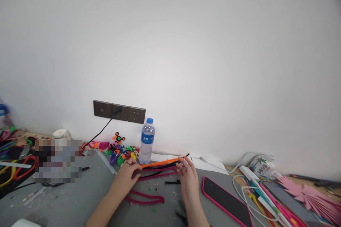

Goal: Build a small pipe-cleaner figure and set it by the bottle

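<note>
Orange pipe cleaners (160,163) stretch between my two hands just above the grey mat. My left hand (129,173) has its fingertips closed on their left end. At the other end, my right hand (188,175) pinches them between thumb and fingers. Black pipe cleaners (151,175) and dark pink ones lie below and behind the orange ones, partly covered by my fingers. A bent dark pink pipe cleaner (146,198) rests on the mat nearer to me. A short black piece (172,182) lies beside my right hand.
A water bottle (147,142) stands against the wall, with small colourful pipe-cleaner figures (117,150) to its left. A phone with a pink edge (226,200) lies on the right. Beyond it are white cables, pens and pink folded paper (306,195). Scissors (23,166) lie far left.
</note>
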`<state>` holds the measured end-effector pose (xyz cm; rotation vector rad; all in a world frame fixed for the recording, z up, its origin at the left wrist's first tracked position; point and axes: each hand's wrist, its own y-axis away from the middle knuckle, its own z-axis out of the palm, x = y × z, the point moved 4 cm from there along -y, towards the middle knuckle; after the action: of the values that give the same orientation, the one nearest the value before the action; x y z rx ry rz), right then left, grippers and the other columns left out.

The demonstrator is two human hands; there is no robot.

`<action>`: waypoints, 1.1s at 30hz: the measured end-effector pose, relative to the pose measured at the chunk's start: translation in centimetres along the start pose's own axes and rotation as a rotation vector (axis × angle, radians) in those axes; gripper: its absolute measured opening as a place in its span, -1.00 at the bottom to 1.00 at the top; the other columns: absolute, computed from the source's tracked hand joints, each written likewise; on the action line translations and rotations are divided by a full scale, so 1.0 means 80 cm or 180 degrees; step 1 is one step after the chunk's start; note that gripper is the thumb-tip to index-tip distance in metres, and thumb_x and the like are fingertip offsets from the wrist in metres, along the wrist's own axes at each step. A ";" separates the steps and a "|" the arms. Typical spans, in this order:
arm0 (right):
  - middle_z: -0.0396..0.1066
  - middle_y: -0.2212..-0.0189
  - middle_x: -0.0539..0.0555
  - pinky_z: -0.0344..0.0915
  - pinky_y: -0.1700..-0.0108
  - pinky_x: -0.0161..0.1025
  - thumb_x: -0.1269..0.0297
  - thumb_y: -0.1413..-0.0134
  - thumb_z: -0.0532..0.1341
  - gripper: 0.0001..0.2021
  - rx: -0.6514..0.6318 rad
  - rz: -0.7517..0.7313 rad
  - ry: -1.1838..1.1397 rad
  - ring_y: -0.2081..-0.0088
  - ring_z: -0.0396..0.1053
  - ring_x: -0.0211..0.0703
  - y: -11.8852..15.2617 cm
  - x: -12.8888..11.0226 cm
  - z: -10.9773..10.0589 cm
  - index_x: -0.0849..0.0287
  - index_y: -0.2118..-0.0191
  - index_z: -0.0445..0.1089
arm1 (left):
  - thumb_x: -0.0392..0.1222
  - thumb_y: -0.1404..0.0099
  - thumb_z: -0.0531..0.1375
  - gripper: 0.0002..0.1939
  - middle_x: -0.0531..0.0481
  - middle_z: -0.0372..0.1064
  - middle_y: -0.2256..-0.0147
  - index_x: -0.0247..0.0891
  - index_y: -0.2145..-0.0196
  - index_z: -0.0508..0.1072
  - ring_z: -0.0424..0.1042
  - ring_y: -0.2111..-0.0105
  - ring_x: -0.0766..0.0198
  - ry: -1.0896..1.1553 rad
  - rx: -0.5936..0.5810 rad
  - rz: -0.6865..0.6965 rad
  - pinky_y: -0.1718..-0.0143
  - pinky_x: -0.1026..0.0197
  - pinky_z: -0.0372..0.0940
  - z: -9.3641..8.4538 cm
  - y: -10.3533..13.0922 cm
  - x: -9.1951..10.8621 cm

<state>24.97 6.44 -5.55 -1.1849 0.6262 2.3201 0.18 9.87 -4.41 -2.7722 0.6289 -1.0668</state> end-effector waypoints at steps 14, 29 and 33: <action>0.52 0.18 0.06 0.32 0.41 -0.29 0.11 0.20 0.35 -0.54 -0.0042 -0.0128 0.0243 0.37 0.49 -0.15 -0.008 0.009 -0.005 0.09 0.11 0.34 | -0.34 -0.19 0.11 -0.83 -0.04 0.34 0.25 -0.18 0.34 0.48 0.34 0.19 0.11 -0.0335 -0.0269 -0.0183 0.16 0.13 0.23 0.006 0.000 -0.005; 0.52 0.34 0.04 0.28 0.44 -0.29 0.17 0.24 0.35 -0.59 -0.0169 0.0067 0.0087 0.48 0.41 -0.20 -0.005 0.009 0.001 0.14 0.17 0.38 | -0.43 -0.12 0.06 -0.82 -0.01 0.34 0.29 -0.19 0.42 0.36 0.37 0.26 0.18 -0.0950 -0.0224 -0.0214 0.31 0.24 0.22 0.010 0.002 0.013; 0.39 0.54 -0.05 0.09 0.59 -0.32 0.12 0.20 0.30 -0.70 -0.0581 0.0006 0.0299 0.61 0.22 -0.28 -0.002 0.006 0.010 0.14 0.29 0.39 | -0.36 -0.20 0.05 -0.85 -0.01 0.35 0.27 -0.17 0.35 0.36 0.38 0.23 0.17 -0.0687 -0.0090 -0.0100 0.25 0.21 0.25 0.010 0.004 0.015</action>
<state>24.33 7.11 -5.58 -1.3823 0.4546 2.3749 1.37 9.05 -4.34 -2.8762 0.5782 -0.7540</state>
